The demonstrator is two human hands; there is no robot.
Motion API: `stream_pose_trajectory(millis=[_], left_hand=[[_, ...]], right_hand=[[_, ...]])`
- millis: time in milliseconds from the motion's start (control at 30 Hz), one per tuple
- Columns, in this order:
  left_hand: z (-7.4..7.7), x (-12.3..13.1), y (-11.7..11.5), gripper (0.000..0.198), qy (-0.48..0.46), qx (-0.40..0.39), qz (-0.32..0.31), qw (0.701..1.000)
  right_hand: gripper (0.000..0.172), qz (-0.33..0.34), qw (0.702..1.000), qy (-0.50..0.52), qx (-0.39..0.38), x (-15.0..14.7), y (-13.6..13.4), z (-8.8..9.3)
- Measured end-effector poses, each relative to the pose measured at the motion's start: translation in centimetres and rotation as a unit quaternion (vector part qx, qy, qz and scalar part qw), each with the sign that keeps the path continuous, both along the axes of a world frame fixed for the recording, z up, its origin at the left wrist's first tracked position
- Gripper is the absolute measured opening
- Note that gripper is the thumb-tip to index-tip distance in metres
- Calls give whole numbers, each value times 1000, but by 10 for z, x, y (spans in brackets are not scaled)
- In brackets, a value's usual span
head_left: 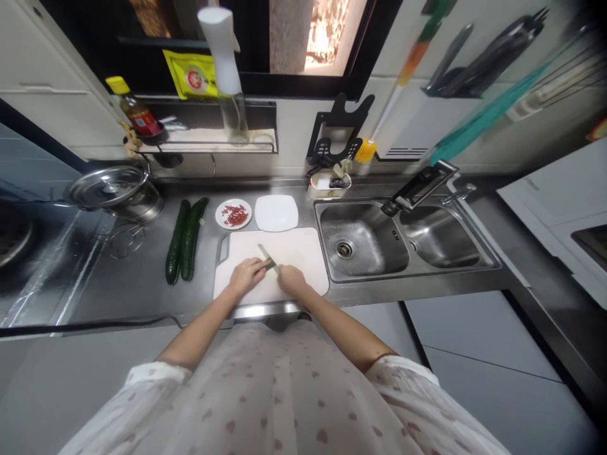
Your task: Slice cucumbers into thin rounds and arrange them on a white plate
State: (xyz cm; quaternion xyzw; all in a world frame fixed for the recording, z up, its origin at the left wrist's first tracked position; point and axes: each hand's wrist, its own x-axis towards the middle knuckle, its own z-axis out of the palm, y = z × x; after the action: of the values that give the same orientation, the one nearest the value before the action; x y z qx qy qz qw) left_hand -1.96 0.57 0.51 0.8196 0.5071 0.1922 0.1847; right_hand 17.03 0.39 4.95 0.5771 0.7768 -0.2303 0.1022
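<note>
My right hand is closed around the handle of a knife, whose blade points up and to the left. Under the fingers of my left hand is a small green vegetable piece, pressed against the white cutting board; its kind is too small to make out. The blade lies across or right beside this piece. Behind the board stand a white plate with nothing on it and a small round plate holding chopped red bits.
Two cucumbers lie left of the board. A lidded steel pot stands at the back left. To the right is a double sink with a black faucet. A small caddy sits behind, below a shelf with bottles.
</note>
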Motion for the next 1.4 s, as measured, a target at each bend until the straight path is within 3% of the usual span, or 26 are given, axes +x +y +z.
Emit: stream_pose_trajectory(millis=[433,1100,1400], left_hand=[[2,1,1,34,1,-6,3,1000],[-1,3,-1,33,-7,4,12,1000],[5,3,-2,33,1,2,12,1000]], right_hand=[[30,3,1000,-12,9,5,-11,1],[32,-12,1000,3,10,-9,6,5],[33,-25,1000,-2,14,-10,0,6]])
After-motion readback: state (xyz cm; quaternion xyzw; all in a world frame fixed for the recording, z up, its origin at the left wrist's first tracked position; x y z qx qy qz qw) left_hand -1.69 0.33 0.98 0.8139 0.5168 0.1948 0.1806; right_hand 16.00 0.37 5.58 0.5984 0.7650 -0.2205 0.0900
